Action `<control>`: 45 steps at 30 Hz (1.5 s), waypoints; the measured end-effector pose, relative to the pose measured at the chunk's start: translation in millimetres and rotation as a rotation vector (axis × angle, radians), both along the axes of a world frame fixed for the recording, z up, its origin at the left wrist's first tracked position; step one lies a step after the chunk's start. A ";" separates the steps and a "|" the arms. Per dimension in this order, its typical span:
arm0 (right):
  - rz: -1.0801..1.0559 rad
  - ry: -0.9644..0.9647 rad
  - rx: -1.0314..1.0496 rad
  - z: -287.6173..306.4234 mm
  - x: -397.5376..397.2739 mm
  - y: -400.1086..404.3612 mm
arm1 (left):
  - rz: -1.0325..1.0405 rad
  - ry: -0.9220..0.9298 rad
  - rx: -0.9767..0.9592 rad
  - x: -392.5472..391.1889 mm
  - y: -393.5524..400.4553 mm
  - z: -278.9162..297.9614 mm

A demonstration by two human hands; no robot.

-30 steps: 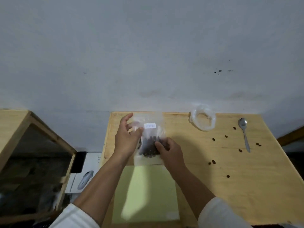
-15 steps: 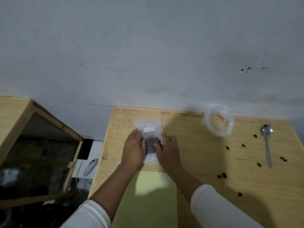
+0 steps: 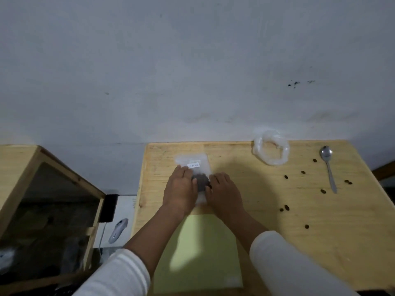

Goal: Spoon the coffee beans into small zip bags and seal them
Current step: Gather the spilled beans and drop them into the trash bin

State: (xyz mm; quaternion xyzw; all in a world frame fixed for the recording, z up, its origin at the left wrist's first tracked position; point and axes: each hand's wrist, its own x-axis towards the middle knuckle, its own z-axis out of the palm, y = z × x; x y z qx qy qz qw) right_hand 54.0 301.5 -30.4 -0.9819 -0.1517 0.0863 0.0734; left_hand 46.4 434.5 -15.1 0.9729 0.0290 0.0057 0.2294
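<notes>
Both flat hands, left hand (image 3: 180, 189) and right hand (image 3: 224, 192), press zip bag (image 3: 197, 162), hiding its sides.

We see a small zip bag (image 3: 193, 165) lying flat on the wooden worktop (image 3: 267, 210), a dark clump of coffee beans (image 3: 200, 180) inside it and a white label near its far end. Our left hand (image 3: 180, 190) presses on the bag's left side and our right hand (image 3: 223, 192) on its right, fingers laid fairly flat, the beans showing between them. Just near of the hands lies a pale green sheet (image 3: 198, 253). To the far right sits a rolled-down clear plastic bag (image 3: 271, 149), then a metal spoon (image 3: 328, 167). Loose beans (image 3: 286, 177) lie scattered between them and nearer. Left of the worktop stands a wooden cabinet (image 3: 32, 199).
</notes>
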 end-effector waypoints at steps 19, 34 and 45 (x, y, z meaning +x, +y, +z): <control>-0.725 0.017 0.268 -17.2 -105.6 -200.2 | -0.326 0.085 -0.201 -92.9 -137.1 -44.1; -0.664 0.152 0.712 -23.8 -67.8 -251.9 | -0.027 -0.057 -0.002 -50.3 -215.9 -82.6; -0.404 0.132 0.630 -31.9 -31.5 -242.9 | -0.001 -0.071 -0.002 -49.7 -215.9 -89.2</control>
